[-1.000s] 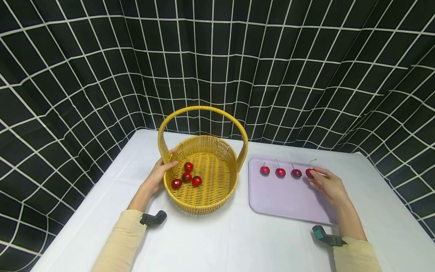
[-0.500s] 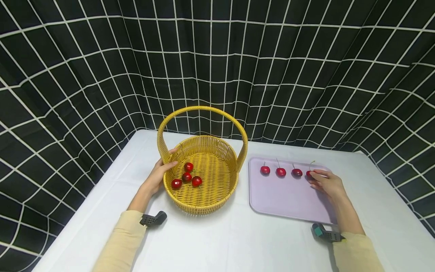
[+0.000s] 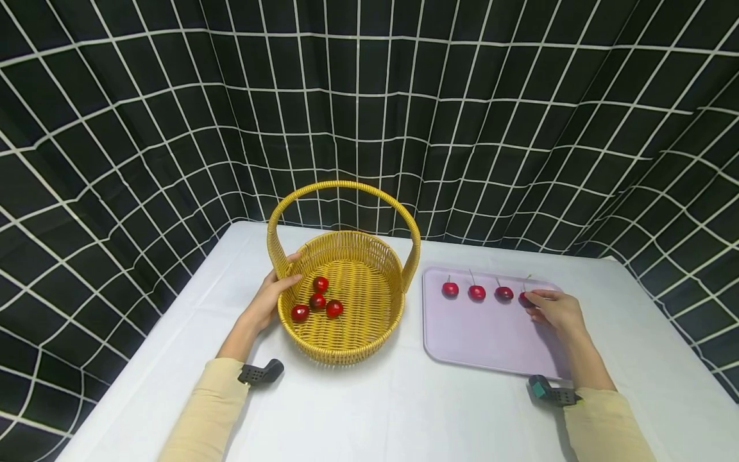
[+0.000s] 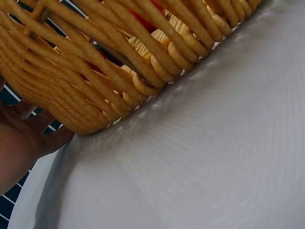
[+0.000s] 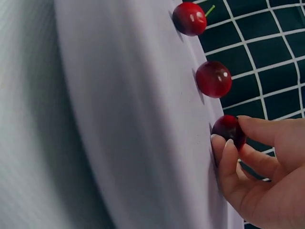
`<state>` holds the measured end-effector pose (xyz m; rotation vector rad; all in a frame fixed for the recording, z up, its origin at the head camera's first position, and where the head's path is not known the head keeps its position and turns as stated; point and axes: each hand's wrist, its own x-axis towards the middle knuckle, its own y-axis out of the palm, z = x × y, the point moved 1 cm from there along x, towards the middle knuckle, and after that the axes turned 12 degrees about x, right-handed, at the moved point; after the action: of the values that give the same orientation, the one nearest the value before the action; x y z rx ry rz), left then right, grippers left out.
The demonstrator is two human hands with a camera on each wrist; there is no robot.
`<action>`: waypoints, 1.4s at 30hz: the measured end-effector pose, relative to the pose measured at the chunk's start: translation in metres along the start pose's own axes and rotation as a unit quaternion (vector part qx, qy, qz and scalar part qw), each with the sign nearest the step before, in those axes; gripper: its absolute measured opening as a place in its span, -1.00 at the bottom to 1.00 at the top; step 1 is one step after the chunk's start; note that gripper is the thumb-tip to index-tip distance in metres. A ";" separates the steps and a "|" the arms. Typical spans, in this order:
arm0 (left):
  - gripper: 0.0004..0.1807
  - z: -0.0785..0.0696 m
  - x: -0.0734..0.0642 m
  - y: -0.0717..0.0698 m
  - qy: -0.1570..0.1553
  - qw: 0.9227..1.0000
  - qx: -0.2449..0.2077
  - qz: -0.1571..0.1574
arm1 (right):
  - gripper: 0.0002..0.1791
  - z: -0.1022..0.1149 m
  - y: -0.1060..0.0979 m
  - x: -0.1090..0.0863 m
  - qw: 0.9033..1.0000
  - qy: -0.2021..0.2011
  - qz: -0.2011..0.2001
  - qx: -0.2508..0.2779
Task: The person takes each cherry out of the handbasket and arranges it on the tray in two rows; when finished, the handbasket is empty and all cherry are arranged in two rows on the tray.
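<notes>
A round yellow wicker basket (image 3: 372, 305) with a tall arched handle holds several dark red cherries (image 3: 317, 301) on its left side. My left hand (image 3: 267, 299) grips the basket's left side by the handle's foot, thumb over the rim; some fingers lie hidden behind the wall. In the left wrist view, fingers touch the basket's outer weave (image 4: 71, 95). At the right, my right hand (image 3: 561, 312) pinches a cherry (image 5: 228, 130) between thumb and fingers, at the right end of a row on the lilac tray (image 3: 479, 333). Its stem points up.
Three other cherries (image 3: 476, 292) stand in a row along the tray's back part, stems up. A white cloth (image 3: 392, 398) covers the table. Black curtains with a white grid (image 3: 358, 115) enclose the back and sides. Each wrist carries a black device (image 3: 262, 372).
The right hand has shifted very slightly with the pinched cherry, whose stem now stands more upright. The left hand and basket have stayed in place.
</notes>
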<state>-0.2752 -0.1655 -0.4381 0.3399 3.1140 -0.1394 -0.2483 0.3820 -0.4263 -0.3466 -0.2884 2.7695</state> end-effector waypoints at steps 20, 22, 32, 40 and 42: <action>-0.35 0.001 0.000 0.000 0.002 1.000 -0.005 0.002 | -0.43 -0.002 -0.004 0.002 0.999 -0.007 -0.006 -0.035; -0.35 0.001 0.000 0.000 0.003 1.000 -0.005 0.002 | -0.42 -0.002 -0.004 0.002 0.999 -0.009 -0.006 -0.032; -0.34 0.000 0.000 0.000 0.003 1.000 -0.001 0.001 | -0.33 -0.004 -0.015 0.006 0.999 0.033 -0.008 0.042; -0.34 0.001 0.000 0.000 -0.005 1.000 0.000 -0.001 | -0.33 -0.003 -0.028 -0.005 0.980 0.032 0.049 0.192; -0.35 0.001 0.001 -0.001 -0.004 1.000 0.001 -0.001 | -0.38 -0.002 -0.029 -0.010 0.970 0.022 0.078 0.230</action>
<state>-0.2762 -0.1659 -0.4387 0.3342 3.1064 -0.1443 -0.2300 0.4062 -0.4196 -0.3198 0.4050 2.8622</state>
